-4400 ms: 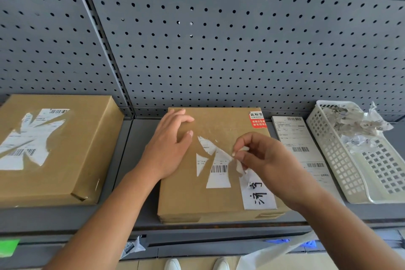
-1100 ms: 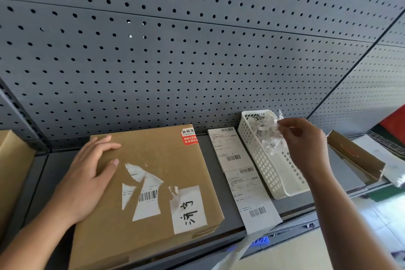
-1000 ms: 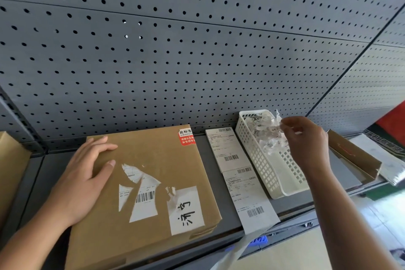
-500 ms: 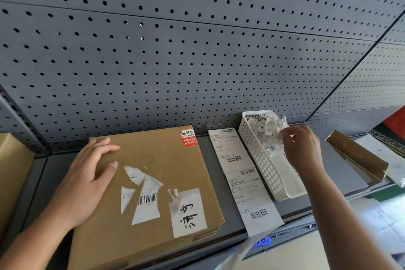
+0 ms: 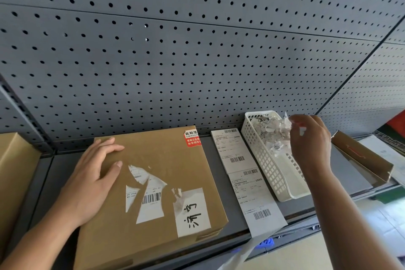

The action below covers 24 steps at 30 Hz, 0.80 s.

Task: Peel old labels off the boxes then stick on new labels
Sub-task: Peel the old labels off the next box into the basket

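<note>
Fingers: those of the left hand [image 5: 92, 184] lay straight and slightly spread, pressed flat on the box top; those of the right hand [image 5: 311, 142] were bunched together above the basket, and whether they pinched a paper scrap could not be told.
Box location: the brown box [image 5: 157, 160] sat on the grey shelf [image 5: 57, 166], between a second box [image 5: 15, 171] on the left and the strip of new labels [image 5: 241, 171] on the right.
Old label: only torn white remnants [image 5: 151, 199] with a barcode were stuck near the middle of the lid, with bare patches between them; a white handwritten label [image 5: 192, 210] sat just beside them and a red sticker [image 5: 192, 138] at the far corner.
Basket: the white basket [image 5: 269, 173] held a heap of peeled scraps [image 5: 269, 131].
Step in hand: probably discarding a torn-off piece, with peeling only partly done.
Next move: likely bringing the right hand to the remnants, lifting a loose edge with a fingernail and pulling low and slowly while the left hand steadied the box.
Risk: the thin paper looked likely to tear into more slivers.
</note>
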### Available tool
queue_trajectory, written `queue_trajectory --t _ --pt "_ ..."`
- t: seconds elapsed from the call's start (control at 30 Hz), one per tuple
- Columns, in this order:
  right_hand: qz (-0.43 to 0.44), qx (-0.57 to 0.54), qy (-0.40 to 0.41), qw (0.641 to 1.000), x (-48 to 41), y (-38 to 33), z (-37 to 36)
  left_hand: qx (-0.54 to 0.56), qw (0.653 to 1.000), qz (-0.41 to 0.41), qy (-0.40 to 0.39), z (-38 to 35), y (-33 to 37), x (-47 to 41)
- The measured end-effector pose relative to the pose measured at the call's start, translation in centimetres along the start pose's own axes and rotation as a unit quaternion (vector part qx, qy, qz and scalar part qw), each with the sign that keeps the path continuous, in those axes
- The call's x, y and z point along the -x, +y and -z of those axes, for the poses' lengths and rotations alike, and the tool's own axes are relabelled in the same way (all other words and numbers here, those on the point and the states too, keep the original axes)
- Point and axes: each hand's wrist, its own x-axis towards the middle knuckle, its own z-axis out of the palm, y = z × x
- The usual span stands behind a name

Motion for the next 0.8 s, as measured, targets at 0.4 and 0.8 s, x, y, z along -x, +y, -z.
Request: queue_trajectory --t 0.4,0.8 --pt "0.07 -0.122 -0.057 0.988 1.5 -6.8 -1.2 0.005 1.0 0.004 -0.002 0.0 -0.2 -0.1" --pt "0.193 -0.234 -0.266 0.915 8.1 -16.4 -4.4 -0.002 1.0 0.022 -0.017 0.1 -0.1 0.0"
